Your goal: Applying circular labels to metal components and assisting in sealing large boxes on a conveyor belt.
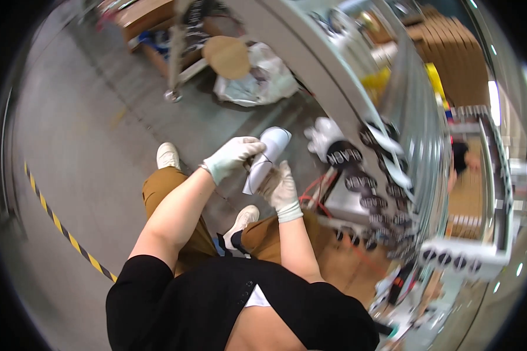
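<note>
While the person stands at the rack: both gloved hands meet on one piece in front of the body.
Piece: a white, smooth, shoe-shaped plastic form (265,158), raised above the grey floor (88,134), just left of the rack.
Left hand (233,155): closed over the form's upper side.
Right hand (280,187): gripping its lower end from beneath.
Rack: a metal frame (392,175) carrying rows of dark round-ended forms, near the right hand.
Doing it well, by my judgement: keep both grips firm, turn the form slowly, avoid knocking the rack.

Gloved fingers (257,153) hide the middle of the white shoe (267,155).
</note>
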Available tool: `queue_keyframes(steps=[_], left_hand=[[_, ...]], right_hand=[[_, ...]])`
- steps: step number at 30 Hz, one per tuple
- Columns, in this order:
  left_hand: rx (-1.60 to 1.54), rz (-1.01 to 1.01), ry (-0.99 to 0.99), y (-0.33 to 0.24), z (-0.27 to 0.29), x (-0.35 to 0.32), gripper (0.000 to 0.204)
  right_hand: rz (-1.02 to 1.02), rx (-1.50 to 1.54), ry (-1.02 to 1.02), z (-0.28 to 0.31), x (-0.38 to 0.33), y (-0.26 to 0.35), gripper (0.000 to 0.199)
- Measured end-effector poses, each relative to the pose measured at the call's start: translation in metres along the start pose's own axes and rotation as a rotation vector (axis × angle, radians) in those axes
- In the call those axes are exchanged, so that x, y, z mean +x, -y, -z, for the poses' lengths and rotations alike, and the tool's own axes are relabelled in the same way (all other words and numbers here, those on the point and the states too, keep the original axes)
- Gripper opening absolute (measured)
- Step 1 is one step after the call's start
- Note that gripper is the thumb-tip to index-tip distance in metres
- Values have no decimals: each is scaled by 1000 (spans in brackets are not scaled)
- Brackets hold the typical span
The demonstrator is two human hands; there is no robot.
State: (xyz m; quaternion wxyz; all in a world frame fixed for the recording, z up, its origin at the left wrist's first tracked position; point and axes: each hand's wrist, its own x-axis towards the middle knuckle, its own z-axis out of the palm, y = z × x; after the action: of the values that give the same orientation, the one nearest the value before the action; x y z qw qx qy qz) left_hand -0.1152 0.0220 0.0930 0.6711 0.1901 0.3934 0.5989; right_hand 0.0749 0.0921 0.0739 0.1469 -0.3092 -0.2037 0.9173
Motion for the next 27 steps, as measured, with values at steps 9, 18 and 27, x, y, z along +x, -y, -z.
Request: queue_keyframes(steps=[9,18,27], left_hand=[[300,286,243,108,-33,-14,28],[520,614,-109,159,18,-10,30],[450,619,-318,161,38,-25,34]], right_hand=[[456,-287,-327,52,-175,-29,20],[1445,-314,-919,125,-445,58,21],[1384,-47,-1452,267,-531,65,23]])
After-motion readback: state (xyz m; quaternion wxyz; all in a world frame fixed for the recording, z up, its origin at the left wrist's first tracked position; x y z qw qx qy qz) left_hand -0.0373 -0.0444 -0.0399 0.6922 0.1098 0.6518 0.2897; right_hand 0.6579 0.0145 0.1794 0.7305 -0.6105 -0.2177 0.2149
